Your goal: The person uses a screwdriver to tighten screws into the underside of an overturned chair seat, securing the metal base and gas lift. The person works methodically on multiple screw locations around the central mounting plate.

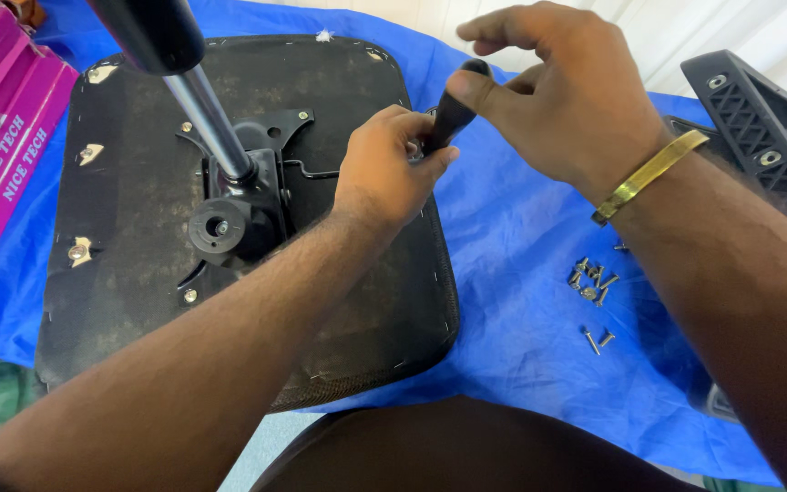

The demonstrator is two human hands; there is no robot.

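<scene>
An upturned black chair seat (138,273) lies on a blue sheet (521,301), with a black metal mechanism (248,196) bolted at its middle and a chrome gas cylinder (207,114) rising from it. My left hand (389,169) is closed around the lower part of a black lever handle (453,114) at the seat's right edge. My right hand (562,91) pinches the top of the same handle with thumb and fingers; a gold bracelet (649,173) sits on that wrist.
Several loose silver screws (592,278) lie on the sheet at the right, with two more (597,340) below them. A black ribbed plastic chair part (762,128) lies at the far right. Pink boxes (2,137) stand at the left.
</scene>
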